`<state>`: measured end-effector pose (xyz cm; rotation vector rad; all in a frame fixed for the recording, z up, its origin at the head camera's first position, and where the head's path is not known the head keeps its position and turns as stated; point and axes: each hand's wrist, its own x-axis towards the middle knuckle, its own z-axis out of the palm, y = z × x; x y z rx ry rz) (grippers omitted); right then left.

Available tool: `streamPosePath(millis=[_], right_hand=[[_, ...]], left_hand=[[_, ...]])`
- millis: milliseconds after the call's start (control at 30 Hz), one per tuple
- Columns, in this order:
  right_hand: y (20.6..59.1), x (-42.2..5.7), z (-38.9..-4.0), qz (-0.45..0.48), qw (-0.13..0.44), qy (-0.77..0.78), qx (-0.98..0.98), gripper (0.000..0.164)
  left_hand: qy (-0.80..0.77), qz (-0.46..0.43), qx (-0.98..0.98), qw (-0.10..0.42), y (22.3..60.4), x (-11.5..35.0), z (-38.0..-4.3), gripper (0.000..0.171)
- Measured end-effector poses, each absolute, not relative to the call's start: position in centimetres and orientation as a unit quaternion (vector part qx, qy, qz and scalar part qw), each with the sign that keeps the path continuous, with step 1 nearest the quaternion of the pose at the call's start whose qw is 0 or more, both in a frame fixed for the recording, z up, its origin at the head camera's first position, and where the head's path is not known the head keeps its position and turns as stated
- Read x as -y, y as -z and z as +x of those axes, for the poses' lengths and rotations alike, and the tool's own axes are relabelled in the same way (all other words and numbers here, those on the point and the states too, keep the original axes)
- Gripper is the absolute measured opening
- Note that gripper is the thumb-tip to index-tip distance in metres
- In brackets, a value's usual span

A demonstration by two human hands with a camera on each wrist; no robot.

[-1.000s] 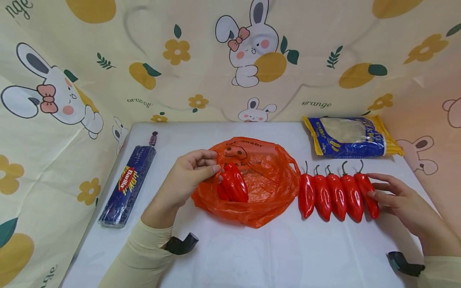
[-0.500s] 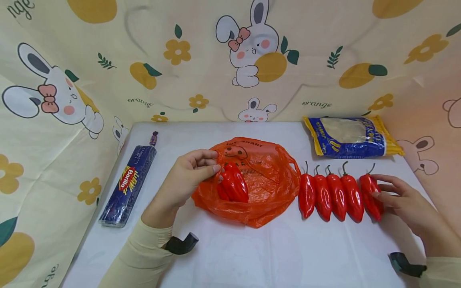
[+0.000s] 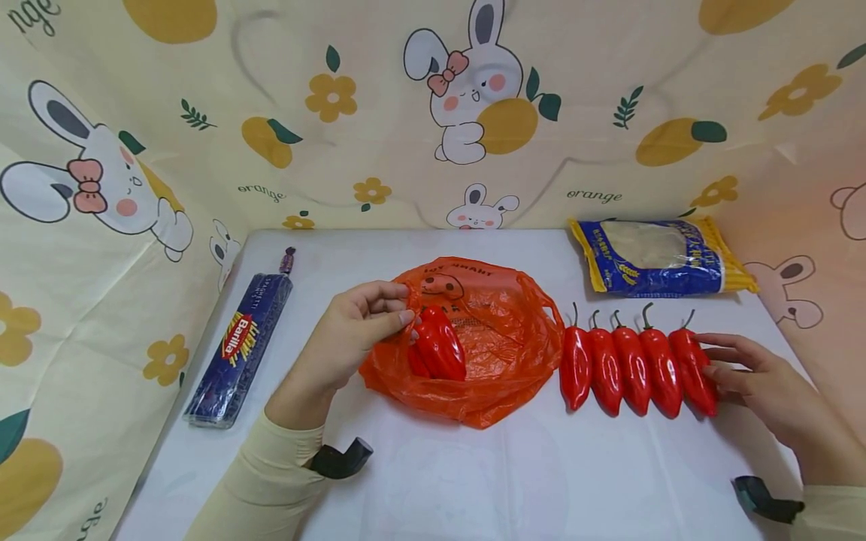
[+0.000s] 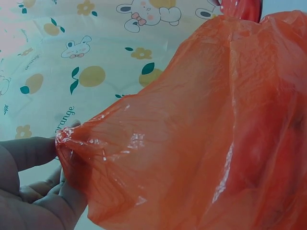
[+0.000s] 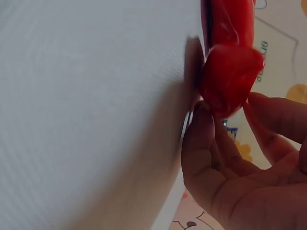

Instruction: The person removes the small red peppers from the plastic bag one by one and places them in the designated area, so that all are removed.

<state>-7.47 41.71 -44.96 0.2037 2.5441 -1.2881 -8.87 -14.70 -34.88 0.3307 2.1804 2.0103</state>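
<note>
Head view: left hand fingers pinch the orange plastic bag; right hand fingers hold the red chili pepper ending the row on the counter. Judged step: aligning; next need: clean release.

I'm seeing a creased, pale beige left sleeve, a matching right sleeve, then a black left wrist fitting and its black right twin (bent like pipe elbows!), with left hand and right hand both bare.
</note>
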Motion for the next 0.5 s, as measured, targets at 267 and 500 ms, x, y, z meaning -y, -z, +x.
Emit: streamPosePath(millis=[267, 500], right_hand=[[45.05, -41.6, -7.37, 0.056, 0.143, 0.452, -0.878, 0.062], [44.99, -41.75, -7.48, 0.051, 0.126, 0.443, -0.886, 0.066]], left_hand=[[-0.674, 0.11, -0.726, 0.076, 34.94, 14.78, -8.88, 0.033], [-0.672, 0.107, -0.729, 0.079, 35.02, 14.87, -8.93, 0.033]])
